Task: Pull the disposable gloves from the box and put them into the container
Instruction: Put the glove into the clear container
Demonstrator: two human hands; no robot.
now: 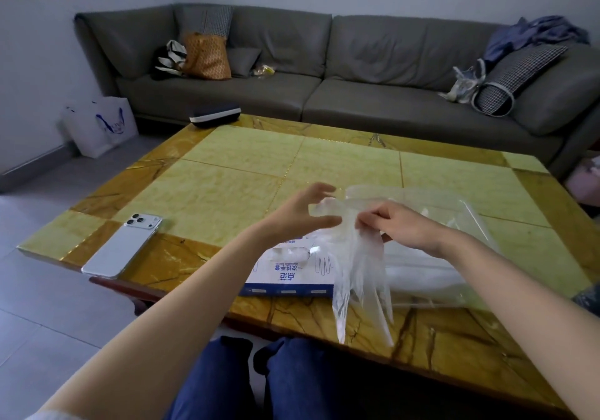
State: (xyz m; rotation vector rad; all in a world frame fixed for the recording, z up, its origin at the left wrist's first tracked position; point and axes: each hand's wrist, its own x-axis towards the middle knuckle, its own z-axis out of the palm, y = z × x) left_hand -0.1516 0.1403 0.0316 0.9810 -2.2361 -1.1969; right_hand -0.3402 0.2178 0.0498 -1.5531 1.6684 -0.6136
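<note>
A clear disposable glove hangs fingers down above the table's near edge. My right hand pinches its cuff. My left hand is just left of the cuff, fingers spread and relaxed, its thumb touching the plastic. Below them lies the white and blue glove box, flat on the table, with more gloves bunched in its opening. A clear plastic container stands to the right of the box, partly behind my right hand, with clear plastic inside it.
A white phone lies on the table's near left corner. The yellow marble table stretches toward a grey sofa with bags and cushions. A dark case sits at the far edge. My knees are under the near edge.
</note>
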